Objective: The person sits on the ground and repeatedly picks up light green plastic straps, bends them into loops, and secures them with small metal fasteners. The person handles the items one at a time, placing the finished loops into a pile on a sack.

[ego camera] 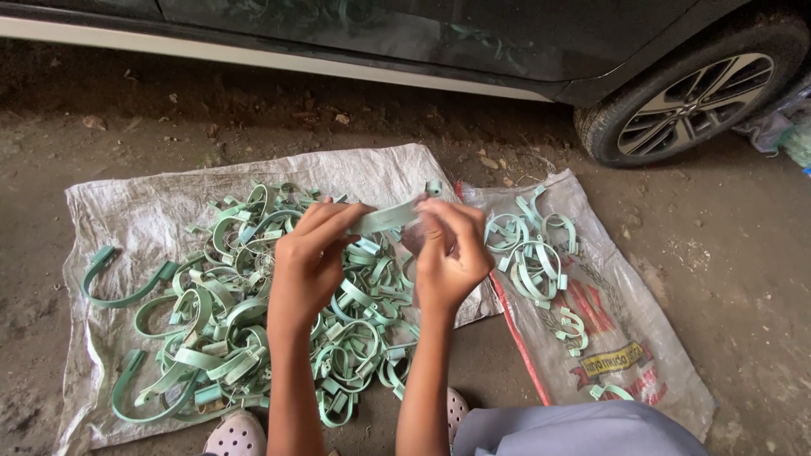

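My left hand (311, 257) and my right hand (449, 253) are raised together, both gripping one pale green plastic clamp strip (384, 219) stretched between their fingertips. Below them a large heap of the same green curved clamps (245, 312) lies on a white woven sack (152, 203). A smaller group of green clamps (532, 257) rests on a second sack (617, 329) to the right. My fingers hide the ends of the held strip.
A dark car body (405, 34) and its wheel (697, 93) stand just behind the sacks on bare dirt ground (743, 253). My feet in pale perforated clogs (236, 435) show at the bottom edge, with grey cloth (583, 431) over my knee.
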